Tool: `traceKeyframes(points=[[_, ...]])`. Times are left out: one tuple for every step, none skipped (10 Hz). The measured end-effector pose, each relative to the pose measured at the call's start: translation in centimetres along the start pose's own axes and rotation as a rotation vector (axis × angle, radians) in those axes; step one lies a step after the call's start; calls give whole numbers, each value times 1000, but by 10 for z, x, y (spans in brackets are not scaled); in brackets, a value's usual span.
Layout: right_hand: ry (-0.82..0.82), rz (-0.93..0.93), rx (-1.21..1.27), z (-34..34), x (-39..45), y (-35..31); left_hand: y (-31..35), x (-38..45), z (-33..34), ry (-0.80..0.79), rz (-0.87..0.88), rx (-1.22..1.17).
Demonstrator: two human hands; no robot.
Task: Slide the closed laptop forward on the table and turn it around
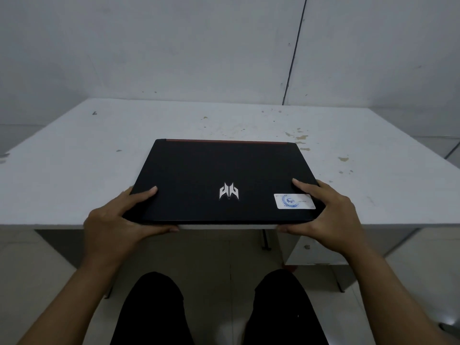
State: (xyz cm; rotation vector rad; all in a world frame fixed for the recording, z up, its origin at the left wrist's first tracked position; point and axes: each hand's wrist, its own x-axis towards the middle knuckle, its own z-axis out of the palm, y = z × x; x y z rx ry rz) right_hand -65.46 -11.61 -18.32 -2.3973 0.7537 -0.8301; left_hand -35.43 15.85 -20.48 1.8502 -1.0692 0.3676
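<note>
A closed black laptop lies flat on the white table, its near edge level with the table's front edge. The lid carries a silver logo in the middle, a white sticker at the near right and a red strip along the far edge. My left hand grips the near left corner, fingers on the lid and thumb along the front edge. My right hand holds the near right corner the same way.
The table top is stained with yellowish spots at the back right. A grey wall stands directly behind the table. A white cabinet sits under the table on the right. My legs in black trousers are below.
</note>
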Motion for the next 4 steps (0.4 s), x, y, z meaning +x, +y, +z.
traceKeyframes(points=[[-74,52,8,-3,4,-4,8,3,-7,-89,-92,-29],[-173,119,11,-11,9,-9,17,13,-18,-256,-193,75],[-359,215,-63,-26,18,-22,36,34,-29,-457,-279,106],[-401,222,-117,-38,33,-42,62,65,-31,-460,-235,97]])
